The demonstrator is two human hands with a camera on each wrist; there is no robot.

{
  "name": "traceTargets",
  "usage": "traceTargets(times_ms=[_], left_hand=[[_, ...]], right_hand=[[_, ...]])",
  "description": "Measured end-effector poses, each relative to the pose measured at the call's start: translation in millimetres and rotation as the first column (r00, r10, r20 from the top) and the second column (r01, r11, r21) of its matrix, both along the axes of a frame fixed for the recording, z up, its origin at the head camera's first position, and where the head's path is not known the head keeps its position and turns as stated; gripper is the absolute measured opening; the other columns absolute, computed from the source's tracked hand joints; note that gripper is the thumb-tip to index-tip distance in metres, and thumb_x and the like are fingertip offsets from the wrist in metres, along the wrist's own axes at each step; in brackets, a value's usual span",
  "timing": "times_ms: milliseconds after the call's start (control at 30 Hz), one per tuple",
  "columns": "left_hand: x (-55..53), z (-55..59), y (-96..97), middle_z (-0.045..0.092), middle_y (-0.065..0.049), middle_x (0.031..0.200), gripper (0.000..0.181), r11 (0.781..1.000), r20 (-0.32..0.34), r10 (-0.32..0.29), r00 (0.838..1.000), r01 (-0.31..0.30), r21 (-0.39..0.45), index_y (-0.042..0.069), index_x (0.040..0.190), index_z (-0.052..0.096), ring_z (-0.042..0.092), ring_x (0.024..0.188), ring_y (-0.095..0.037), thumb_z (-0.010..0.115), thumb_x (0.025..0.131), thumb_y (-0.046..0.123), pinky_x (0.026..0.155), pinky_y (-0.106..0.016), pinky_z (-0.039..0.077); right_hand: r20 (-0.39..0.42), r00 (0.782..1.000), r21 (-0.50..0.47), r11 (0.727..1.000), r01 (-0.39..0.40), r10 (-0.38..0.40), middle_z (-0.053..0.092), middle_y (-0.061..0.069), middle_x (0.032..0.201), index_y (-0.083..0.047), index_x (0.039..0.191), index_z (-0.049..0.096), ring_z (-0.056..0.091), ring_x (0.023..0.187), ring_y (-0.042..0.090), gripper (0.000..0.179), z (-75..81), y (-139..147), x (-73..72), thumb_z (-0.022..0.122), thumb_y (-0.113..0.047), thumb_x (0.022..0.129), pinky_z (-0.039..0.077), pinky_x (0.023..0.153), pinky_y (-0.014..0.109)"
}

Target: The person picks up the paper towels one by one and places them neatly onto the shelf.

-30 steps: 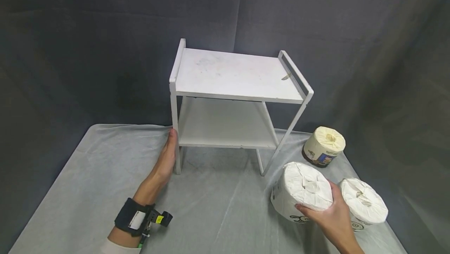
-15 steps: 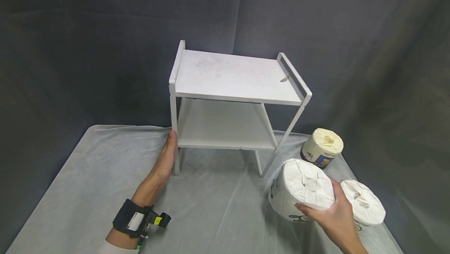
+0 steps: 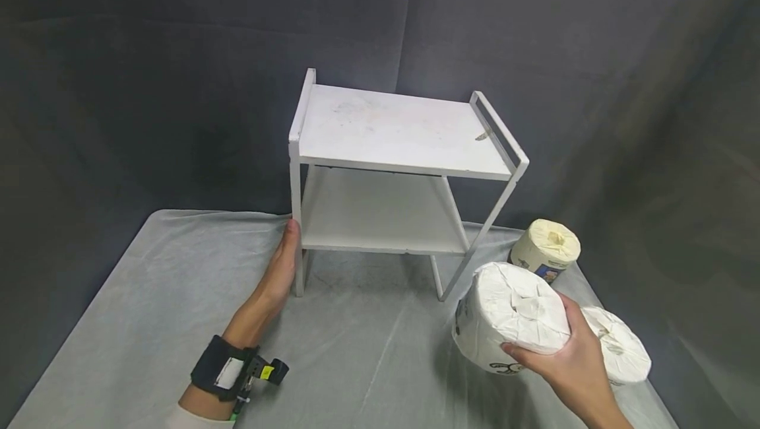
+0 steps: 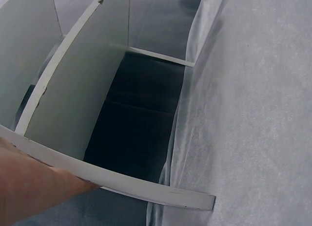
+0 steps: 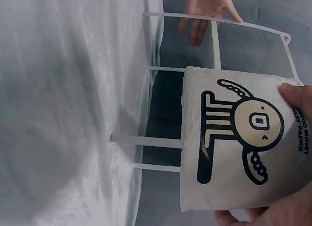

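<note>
A large white paper-wrapped toilet roll (image 3: 516, 310) is in my right hand (image 3: 578, 360), which grips it from the right with the thumb at the front. The roll hangs tilted above the cloth, its shadow beneath. In the right wrist view the toilet roll (image 5: 239, 143) shows a cartoon animal print. My left hand (image 3: 279, 270) lies against the left leg of a white two-tier shelf (image 3: 404, 129). Seen from the right wrist, the left hand (image 5: 207, 7) has extended fingers along the shelf's side frame. The left wrist view shows only part of this left hand (image 4: 39, 187).
Right of the shelf stands a cream-wrapped roll (image 3: 549, 247). Another white roll (image 3: 617, 346) sits at the right edge, partly behind my right hand. Grey cloth (image 3: 356, 350) covers the table, and a dark curtain (image 3: 178, 86) hangs behind.
The toilet roll in my right hand has risen slightly and tilted more, and its shadow has spread on the cloth. My left hand stays against the shelf leg.
</note>
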State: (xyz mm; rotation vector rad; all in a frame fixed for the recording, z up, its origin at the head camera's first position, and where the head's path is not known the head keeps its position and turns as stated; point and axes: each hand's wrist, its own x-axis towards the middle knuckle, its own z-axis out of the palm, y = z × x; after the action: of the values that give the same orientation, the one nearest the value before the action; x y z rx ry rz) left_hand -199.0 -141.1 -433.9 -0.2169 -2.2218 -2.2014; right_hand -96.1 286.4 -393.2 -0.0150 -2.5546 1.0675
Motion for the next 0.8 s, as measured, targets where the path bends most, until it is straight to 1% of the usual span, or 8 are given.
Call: traceTargets(times_ms=[233,467,633,800], left_hand=[[-0.1,-0.5,0.1,-0.022,-0.009,0.175,0.077,1.0,0.004,0.003,1.0,-0.003,-0.004,0.008,0.167,-0.019,-0.02,0.162,-0.028,0.006,0.112,0.056,0.131,-0.05,-0.012],[-0.3,0.1,0.5,-0.022,-0.008,0.176,0.075,1.0,0.005,0.003,1.0,-0.003,-0.001,0.009,0.167,-0.018,-0.019,0.162,-0.027,0.005,0.113,0.055,0.131,-0.05,-0.012],[-1.6,0.6,0.6,-0.022,-0.008,0.176,0.075,1.0,-0.015,0.003,1.0,-0.003,0.017,0.011,0.168,-0.018,-0.019,0.162,-0.027,0.006,0.113,0.055,0.131,-0.052,-0.012],[-1.0,-0.8,0.3,-0.021,-0.009,0.176,0.075,1.0,-0.027,0.001,1.0,-0.001,0.024,0.01,0.168,-0.017,-0.019,0.162,-0.028,0.006,0.113,0.055,0.131,-0.052,-0.012]], right_hand=[[-0.02,0.999,0.005,1.0,-0.03,0.03,0.063,-0.016,0.119,-0.009,0.147,0.056,0.056,0.102,-0.004,0.103,7.6,-5,1.4,0.106,-0.015,0.058,0.042,0.084,0.009],[-0.047,0.999,0.006,1.0,-0.023,0.023,0.058,-0.03,0.116,-0.009,0.148,0.056,0.054,0.101,-0.006,0.106,11.3,-6,-2.4,0.106,-0.011,0.054,0.04,0.084,0.009],[-0.059,0.998,0.016,1.0,-0.021,0.021,0.058,-0.031,0.117,-0.01,0.149,0.057,0.053,0.102,-0.006,0.108,15.8,-7,-5.2,0.106,-0.012,0.053,0.039,0.084,0.008],[-0.037,0.999,0.037,0.999,-0.004,0.006,0.058,-0.028,0.116,-0.011,0.149,0.056,0.053,0.101,-0.007,0.107,20.7,-8,-5.5,0.107,-0.016,0.054,0.04,0.083,0.01]])
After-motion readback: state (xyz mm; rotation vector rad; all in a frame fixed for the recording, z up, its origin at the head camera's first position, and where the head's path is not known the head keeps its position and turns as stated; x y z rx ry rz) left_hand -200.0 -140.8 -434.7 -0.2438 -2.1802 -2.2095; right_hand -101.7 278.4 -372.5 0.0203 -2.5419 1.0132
